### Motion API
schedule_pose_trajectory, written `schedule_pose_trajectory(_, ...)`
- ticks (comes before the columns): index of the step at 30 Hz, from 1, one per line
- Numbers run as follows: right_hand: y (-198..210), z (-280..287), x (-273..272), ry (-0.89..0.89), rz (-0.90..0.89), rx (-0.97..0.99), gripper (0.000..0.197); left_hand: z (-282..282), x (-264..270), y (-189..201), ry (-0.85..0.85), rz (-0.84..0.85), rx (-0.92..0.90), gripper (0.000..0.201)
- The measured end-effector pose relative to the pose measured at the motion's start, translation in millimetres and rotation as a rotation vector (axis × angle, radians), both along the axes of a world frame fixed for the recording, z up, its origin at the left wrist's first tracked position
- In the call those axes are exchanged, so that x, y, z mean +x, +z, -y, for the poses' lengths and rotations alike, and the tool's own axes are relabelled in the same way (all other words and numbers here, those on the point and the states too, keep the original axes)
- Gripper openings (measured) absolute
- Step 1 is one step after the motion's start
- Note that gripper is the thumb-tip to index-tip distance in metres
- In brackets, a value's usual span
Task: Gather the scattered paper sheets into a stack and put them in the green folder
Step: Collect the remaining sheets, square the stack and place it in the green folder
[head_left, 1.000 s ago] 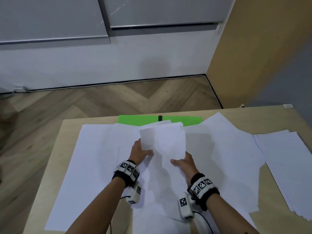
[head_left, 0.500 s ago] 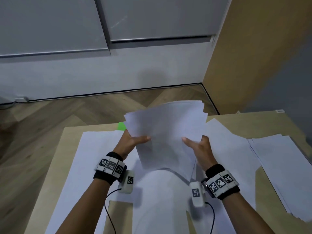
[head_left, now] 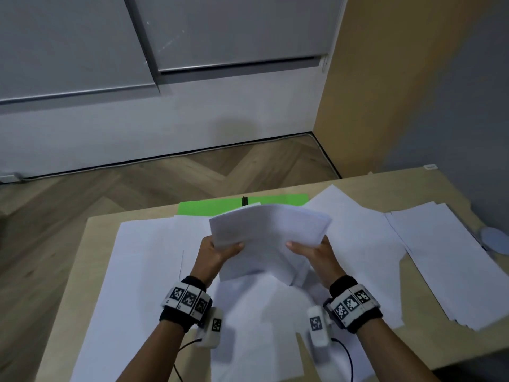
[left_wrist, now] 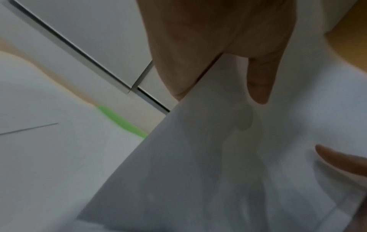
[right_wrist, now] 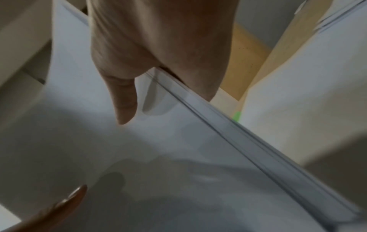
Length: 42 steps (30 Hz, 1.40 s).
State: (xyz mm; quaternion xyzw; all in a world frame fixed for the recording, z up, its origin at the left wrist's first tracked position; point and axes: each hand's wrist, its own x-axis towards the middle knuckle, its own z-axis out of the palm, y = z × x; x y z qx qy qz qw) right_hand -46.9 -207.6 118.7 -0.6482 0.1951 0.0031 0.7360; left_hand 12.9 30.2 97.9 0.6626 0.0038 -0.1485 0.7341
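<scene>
Both hands hold a stack of white sheets (head_left: 268,238) above the middle of the table, tilted up at the far end. My left hand (head_left: 217,250) grips its left edge, thumb on top; the left wrist view shows the thumb (left_wrist: 260,78) pressed on the stack (left_wrist: 198,172). My right hand (head_left: 314,250) grips the right edge the same way, thumb (right_wrist: 124,100) on the stack (right_wrist: 178,157). The green folder (head_left: 209,208) lies flat at the table's far edge, partly covered by paper. More loose sheets (head_left: 143,271) lie spread under and around the hands.
The wooden table (head_left: 91,244) carries another pile of sheets (head_left: 440,257) at the right and one angled sheet (head_left: 358,230) beside the stack. A small round pale object (head_left: 494,238) sits at the far right edge. Wood floor and grey cabinets lie beyond.
The stack was lifted off the table a second ago, raised high and upright, and now has come down lower and flatter, so the green folder shows again behind it.
</scene>
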Motion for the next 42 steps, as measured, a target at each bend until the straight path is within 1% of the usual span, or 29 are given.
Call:
schedule_pose_trajectory(2,-10,1,2,0.001,-0.064,-0.025,0.028,1,0,-13,0.006,0.001,0.071,0.029)
schedule_pose_trajectory(4,-15,5,8,0.004,-0.083,-0.084,0.027,4,1,-17,0.007,0.028,0.155,0.029)
schedule_pose_trajectory(6,-4,9,17,0.035,-0.085,-0.14,0.039,7,5,-12,0.023,0.071,0.199,0.023)
schedule_pose_trajectory(7,6,12,23,0.058,-0.072,-0.154,0.041,8,8,-5,0.033,0.085,0.193,0.02)
schedule_pose_trajectory(8,18,14,29,0.083,-0.043,-0.165,0.039,9,11,4,0.043,0.101,0.163,0.02)
schedule_pose_trajectory(10,44,19,43,0.143,0.02,-0.152,0.031,12,15,26,0.063,0.145,0.074,0.026)
schedule_pose_trajectory(11,55,21,50,0.159,0.052,-0.14,0.031,14,17,37,0.075,0.171,0.035,0.028)
schedule_pose_trajectory(14,81,23,64,0.122,0.149,-0.098,0.051,22,21,70,0.089,0.243,-0.087,0.03)
schedule_pose_trajectory(15,85,22,65,0.096,0.18,-0.081,0.048,23,22,76,0.081,0.266,-0.119,0.033)
schedule_pose_trajectory(16,86,21,65,0.076,0.214,-0.061,0.04,24,24,80,0.075,0.278,-0.142,0.036)
schedule_pose_trajectory(18,79,19,58,0.053,0.25,-0.009,0.034,25,24,76,0.072,0.264,-0.159,0.035)
schedule_pose_trajectory(21,51,15,41,0.034,0.191,0.011,0.032,23,20,49,0.072,0.15,-0.126,0.025)
schedule_pose_trajectory(24,19,10,30,0.05,0.1,-0.029,0.028,18,17,19,0.086,0.038,-0.061,0.031)
schedule_pose_trajectory(26,4,11,27,0.047,0.054,-0.031,0.03,15,17,5,0.092,0.008,-0.028,0.035)
schedule_pose_trajectory(29,-12,13,27,0.049,-0.002,-0.025,0.031,12,16,-11,0.095,-0.028,0.0,0.036)
schedule_pose_trajectory(33,-38,12,28,0.042,-0.114,-0.057,0.035,15,12,-35,0.061,-0.095,0.101,0.038)
schedule_pose_trajectory(35,-51,13,27,0.007,-0.163,-0.041,0.048,17,10,-44,0.075,-0.101,0.143,0.05)
schedule_pose_trajectory(36,-50,13,25,-0.008,-0.168,-0.021,0.054,17,10,-45,0.078,-0.091,0.159,0.056)
schedule_pose_trajectory(37,-49,16,24,-0.03,-0.159,-0.001,0.054,18,10,-43,0.067,-0.074,0.17,0.058)
schedule_pose_trajectory(38,-44,19,22,-0.055,-0.145,0.01,0.048,20,11,-39,0.044,-0.048,0.173,0.055)
schedule_pose_trajectory(40,-33,25,16,-0.075,-0.106,0.038,0.036,24,11,-30,0.016,-0.006,0.146,0.04)
schedule_pose_trajectory(42,-34,33,10,-0.054,-0.064,0.058,0.035,33,7,-26,-0.002,0.001,0.107,0.035)
